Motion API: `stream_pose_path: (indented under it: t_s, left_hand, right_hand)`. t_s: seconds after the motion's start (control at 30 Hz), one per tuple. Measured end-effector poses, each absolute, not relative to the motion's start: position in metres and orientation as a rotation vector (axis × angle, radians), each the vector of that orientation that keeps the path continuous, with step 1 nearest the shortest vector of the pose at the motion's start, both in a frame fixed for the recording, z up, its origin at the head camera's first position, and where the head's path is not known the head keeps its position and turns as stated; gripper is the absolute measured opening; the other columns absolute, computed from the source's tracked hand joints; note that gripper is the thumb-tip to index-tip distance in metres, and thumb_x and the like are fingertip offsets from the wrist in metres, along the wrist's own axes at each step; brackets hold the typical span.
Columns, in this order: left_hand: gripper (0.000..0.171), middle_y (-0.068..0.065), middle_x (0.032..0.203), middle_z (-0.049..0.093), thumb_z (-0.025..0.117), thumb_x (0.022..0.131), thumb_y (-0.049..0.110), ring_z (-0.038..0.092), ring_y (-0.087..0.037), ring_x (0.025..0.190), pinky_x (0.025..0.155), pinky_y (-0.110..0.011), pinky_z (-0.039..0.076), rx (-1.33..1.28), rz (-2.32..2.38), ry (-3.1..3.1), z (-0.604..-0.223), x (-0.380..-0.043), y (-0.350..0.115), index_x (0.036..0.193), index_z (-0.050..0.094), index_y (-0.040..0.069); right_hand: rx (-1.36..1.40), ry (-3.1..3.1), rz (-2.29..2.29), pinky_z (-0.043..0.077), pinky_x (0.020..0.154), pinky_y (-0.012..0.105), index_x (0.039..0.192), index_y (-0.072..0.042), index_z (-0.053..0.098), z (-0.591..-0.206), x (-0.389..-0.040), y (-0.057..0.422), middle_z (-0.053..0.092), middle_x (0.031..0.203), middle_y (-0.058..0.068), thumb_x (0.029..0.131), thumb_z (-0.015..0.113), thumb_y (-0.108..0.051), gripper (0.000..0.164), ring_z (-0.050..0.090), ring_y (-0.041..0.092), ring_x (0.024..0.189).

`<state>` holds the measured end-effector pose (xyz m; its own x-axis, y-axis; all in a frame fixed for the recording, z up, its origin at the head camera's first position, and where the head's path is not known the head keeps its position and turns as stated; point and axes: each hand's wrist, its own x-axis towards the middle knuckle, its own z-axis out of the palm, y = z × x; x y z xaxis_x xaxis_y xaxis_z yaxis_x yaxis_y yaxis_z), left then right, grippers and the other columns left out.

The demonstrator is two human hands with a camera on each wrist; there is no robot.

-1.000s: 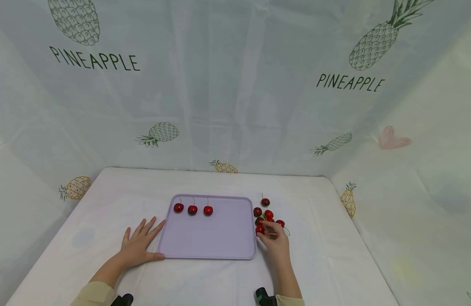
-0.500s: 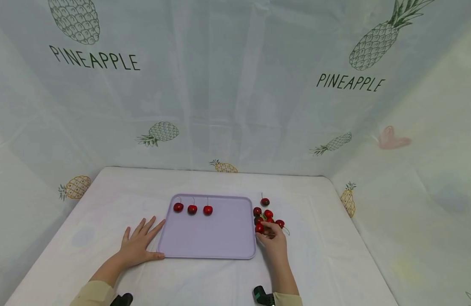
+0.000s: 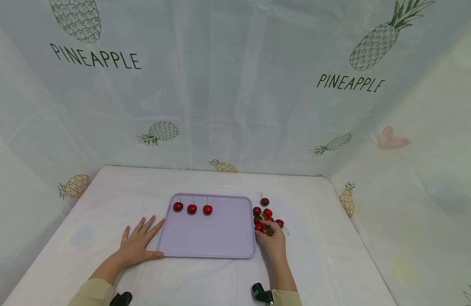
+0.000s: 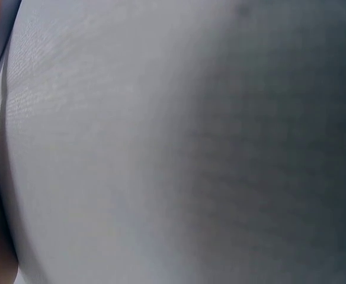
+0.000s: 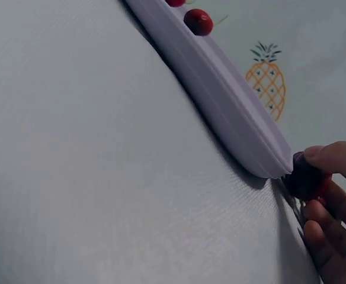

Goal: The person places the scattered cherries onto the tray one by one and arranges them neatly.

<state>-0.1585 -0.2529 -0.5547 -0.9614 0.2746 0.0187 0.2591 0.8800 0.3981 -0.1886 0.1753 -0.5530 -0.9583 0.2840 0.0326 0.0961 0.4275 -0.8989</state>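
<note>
passage: over tray [image 3: 220, 238], near half | obstacles: cherry row [image 3: 191, 209], far left; cherry heap [image 3: 268, 212], right

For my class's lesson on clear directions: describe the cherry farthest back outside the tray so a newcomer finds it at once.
Start from the lilac tray on the white table. In the head view, a cluster of cherries lies right of it, by the right hand. Your cherry sits beyond that cluster, set slightly apart and farther back than its neighbours.

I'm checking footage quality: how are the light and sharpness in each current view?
Head: soft, fairly even light, tray outline clear. Left wrist: tablecloth blurs and darkens toward the frame's right side. Right wrist: dimmer; a shadow runs along the tray's base, the pinched cherry looks very dark.
</note>
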Motion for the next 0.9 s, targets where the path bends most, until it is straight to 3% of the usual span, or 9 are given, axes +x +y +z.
stream_pose_path:
  t_s: [0.3, 0.53, 0.73, 0.9]
  left_hand:
    - [0.105, -0.023, 0.156, 0.022, 0.068, 0.068, 0.074, 0.01, -0.052, 0.14, 0.102, -0.076, -0.005, 0.425, 0.624, 3.009, -0.559, -0.161, -0.256, 0.153, 0.031, 0.023]
    - [0.105, -0.024, 0.155, 0.023, 0.069, 0.068, 0.073, 0.012, -0.053, 0.139, 0.102, -0.076, -0.004, 0.427, 0.622, 3.01, -0.556, -0.159, -0.254, 0.151, 0.035, 0.019]
    - [0.104, -0.024, 0.155, 0.024, 0.071, 0.068, 0.071, 0.012, -0.053, 0.139, 0.101, -0.077, -0.003, 0.43, 0.619, 3.018, -0.555, -0.159, -0.254, 0.151, 0.034, 0.02]
    - [0.104, -0.024, 0.155, 0.025, 0.071, 0.068, 0.071, 0.014, -0.053, 0.139, 0.101, -0.077, -0.002, 0.442, 0.622, 3.025, -0.553, -0.158, -0.253, 0.15, 0.036, 0.018]
  right_hand:
    - [-0.194, -2.399, 1.67, 0.051, 0.071, 0.022, 0.111, -0.007, 0.07, -0.537, -0.183, 0.169, 0.064, 0.105, 0.007, 0.081, 0.079, -0.007, 0.031, 0.06, 0.023, 0.089]
    - [-0.15, -2.327, 1.78, 0.052, 0.073, 0.019, 0.111, -0.005, 0.071, -0.535, -0.185, 0.159, 0.064, 0.099, 0.009, 0.08, 0.08, -0.006, 0.032, 0.063, 0.025, 0.089]
    - [-0.088, -2.3, 1.905, 0.054, 0.074, 0.019, 0.111, -0.004, 0.07, -0.527, -0.189, 0.142, 0.064, 0.106, 0.011, 0.08, 0.079, -0.003, 0.032, 0.064, 0.021, 0.087]
    - [0.026, -2.319, 1.942, 0.055, 0.073, 0.02, 0.113, 0.004, 0.068, -0.508, -0.189, 0.127, 0.062, 0.109, 0.016, 0.081, 0.075, 0.003, 0.032, 0.065, 0.028, 0.09]
